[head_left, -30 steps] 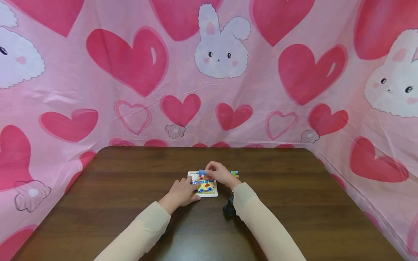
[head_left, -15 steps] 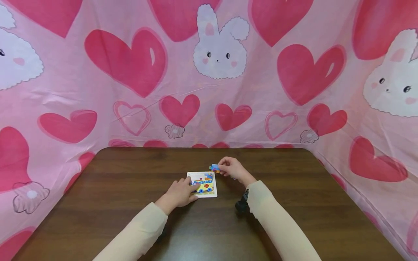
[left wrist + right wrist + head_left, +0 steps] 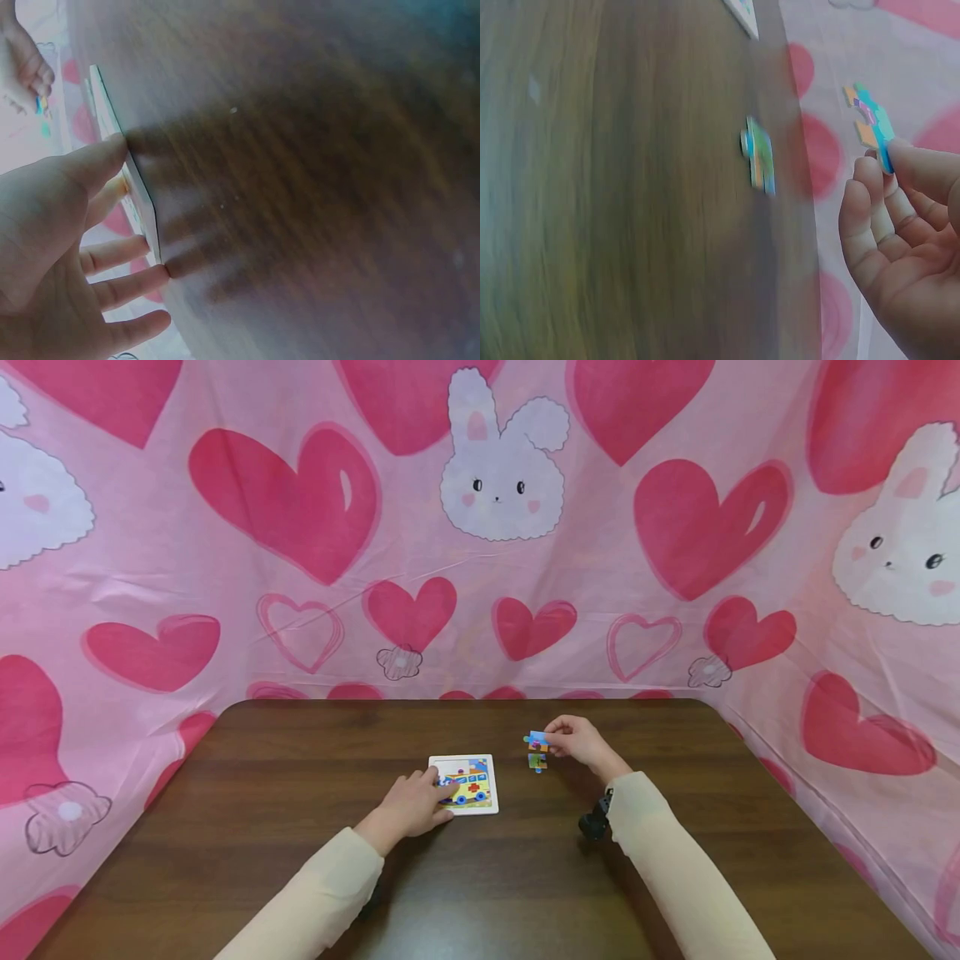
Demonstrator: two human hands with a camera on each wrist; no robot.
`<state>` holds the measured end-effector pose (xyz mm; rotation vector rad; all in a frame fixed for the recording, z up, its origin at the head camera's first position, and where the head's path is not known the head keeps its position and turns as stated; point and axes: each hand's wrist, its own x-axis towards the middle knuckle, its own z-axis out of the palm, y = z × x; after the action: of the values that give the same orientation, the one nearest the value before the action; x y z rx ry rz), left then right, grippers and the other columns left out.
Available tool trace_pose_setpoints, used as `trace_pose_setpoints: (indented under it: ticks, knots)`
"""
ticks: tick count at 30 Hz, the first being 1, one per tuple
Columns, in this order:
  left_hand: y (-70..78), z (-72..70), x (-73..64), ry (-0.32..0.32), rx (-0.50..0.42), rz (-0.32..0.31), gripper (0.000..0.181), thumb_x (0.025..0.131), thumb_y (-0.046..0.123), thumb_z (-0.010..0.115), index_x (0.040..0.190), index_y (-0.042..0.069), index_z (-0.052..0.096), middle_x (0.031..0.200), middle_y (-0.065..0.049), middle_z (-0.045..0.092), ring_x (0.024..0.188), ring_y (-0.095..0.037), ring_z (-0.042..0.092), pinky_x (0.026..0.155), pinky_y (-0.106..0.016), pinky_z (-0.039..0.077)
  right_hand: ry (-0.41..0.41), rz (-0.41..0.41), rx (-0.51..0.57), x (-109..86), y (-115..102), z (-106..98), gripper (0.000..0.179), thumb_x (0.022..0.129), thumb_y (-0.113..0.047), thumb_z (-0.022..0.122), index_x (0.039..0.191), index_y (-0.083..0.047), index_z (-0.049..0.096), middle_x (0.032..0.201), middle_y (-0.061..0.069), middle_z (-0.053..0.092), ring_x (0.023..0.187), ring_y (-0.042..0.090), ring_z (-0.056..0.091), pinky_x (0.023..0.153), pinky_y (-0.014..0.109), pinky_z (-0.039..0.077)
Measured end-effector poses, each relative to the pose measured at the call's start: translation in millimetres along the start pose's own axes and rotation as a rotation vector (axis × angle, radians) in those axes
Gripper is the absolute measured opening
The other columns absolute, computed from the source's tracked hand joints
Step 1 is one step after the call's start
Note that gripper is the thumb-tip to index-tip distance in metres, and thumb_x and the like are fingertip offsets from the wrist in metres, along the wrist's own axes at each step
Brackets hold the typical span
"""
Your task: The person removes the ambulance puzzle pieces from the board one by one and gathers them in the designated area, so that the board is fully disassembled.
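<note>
My right hand point(image 3: 581, 743) pinches a blue puzzle piece point(image 3: 537, 742) between thumb and fingertips, raised off the table right of the puzzle board. In the right wrist view this puzzle piece point(image 3: 871, 124) shows orange tabs and a pink patch. A second, greenish puzzle piece point(image 3: 537, 762) lies on the table just below it. My left hand point(image 3: 411, 803) rests at the left side of the white-framed puzzle board point(image 3: 493, 785), fingers spread and fairly straight. Its thumb touches the board's near edge. A yellow ambulance picture fills much of the board, with a pale unfilled patch at upper left.
The brown wooden table point(image 3: 247, 827) extends widely around the board. Behind it hangs a pink curtain point(image 3: 472, 635) printed with hearts and rabbits. A small black device point(image 3: 595, 825) sits under the right wrist.
My right hand has lifted the blue puzzle piece away from the board and carried it to the right, uncovering the board's upper part. The left hand has stayed at the board.
</note>
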<state>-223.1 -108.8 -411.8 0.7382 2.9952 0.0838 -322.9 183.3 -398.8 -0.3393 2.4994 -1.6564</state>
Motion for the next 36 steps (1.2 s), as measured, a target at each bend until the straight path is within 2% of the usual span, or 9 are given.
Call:
trace_pose_setpoints:
  ticks: [6,12,16,21,28,34,36]
  knots:
    - [-0.3,1.4,-0.8,0.005,0.004,-0.003,0.05,0.083,0.04,0.065,0.128,0.02,0.056,0.114,-0.015,0.048,0.094,-0.028,0.049,0.081,-0.046,0.041,0.035,0.05,-0.061,-3.0,17,-20,0.014,0.088,-0.002,0.059,0.096,0.01,0.056,0.076,0.013,0.059,0.066,0.02,0.057,0.067,0.035,0.051]
    - [-1.4,3.3,-1.4,0.017,0.007,0.005,0.05,0.083,0.04,0.065,0.128,0.02,0.056,0.112,-0.015,0.048,0.092,-0.028,0.048,0.079,-0.045,0.041,0.029,0.117,-0.113,-8.9,28,-29,0.014,0.089,-0.005,0.059,0.096,0.007,0.057,0.078,0.011,0.059,0.067,0.018,0.056,0.066,0.031,0.05]
    - [-1.3,3.4,-1.5,0.016,0.009,0.004,0.05,0.083,0.04,0.065,0.128,0.02,0.056,0.114,-0.016,0.048,0.093,-0.028,0.049,0.08,-0.046,0.041,0.011,0.132,-0.129,-10.8,34,-30,0.014,0.089,-0.005,0.059,0.096,0.008,0.058,0.077,0.01,0.06,0.067,0.018,0.055,0.064,0.031,0.049]
    - [-0.7,3.2,-1.2,0.011,0.011,0.002,0.05,0.083,0.04,0.065,0.128,0.02,0.056,0.114,-0.015,0.048,0.093,-0.028,0.048,0.08,-0.045,0.041,0.013,0.155,-0.198,-12.1,37,-30,0.012,0.089,-0.007,0.06,0.093,0.004,0.061,0.077,0.008,0.057,0.067,0.019,0.053,0.063,0.029,0.046]
    - [-0.4,2.7,-1.0,0.012,0.013,-0.006,0.05,0.083,0.04,0.065,0.128,0.021,0.056,0.114,-0.015,0.048,0.094,-0.028,0.048,0.081,-0.046,0.041,0.021,0.089,-0.295,-11.5,37,-26,0.012,0.087,-0.006,0.062,0.091,0.005,0.064,0.079,0.008,0.059,0.066,0.018,0.052,0.063,0.03,0.045]
    - [0.6,2.9,0.0,0.024,0.023,0.004,0.049,0.083,0.04,0.065,0.127,0.021,0.057,0.112,-0.015,0.048,0.092,-0.028,0.049,0.078,-0.044,0.041,0.059,0.144,-0.337,-9.5,35,-23,0.012,0.086,-0.007,0.064,0.091,0.004,0.067,0.082,0.01,0.06,0.068,0.019,0.053,0.065,0.032,0.045]
    - [0.8,2.8,0.1,0.027,0.023,0.006,0.049,0.083,0.04,0.065,0.127,0.021,0.057,0.111,-0.015,0.048,0.091,-0.027,0.049,0.077,-0.044,0.041,0.055,0.14,-0.338,-8.0,38,-24,0.012,0.085,-0.007,0.065,0.09,0.004,0.067,0.082,0.011,0.06,0.068,0.021,0.053,0.065,0.033,0.045]
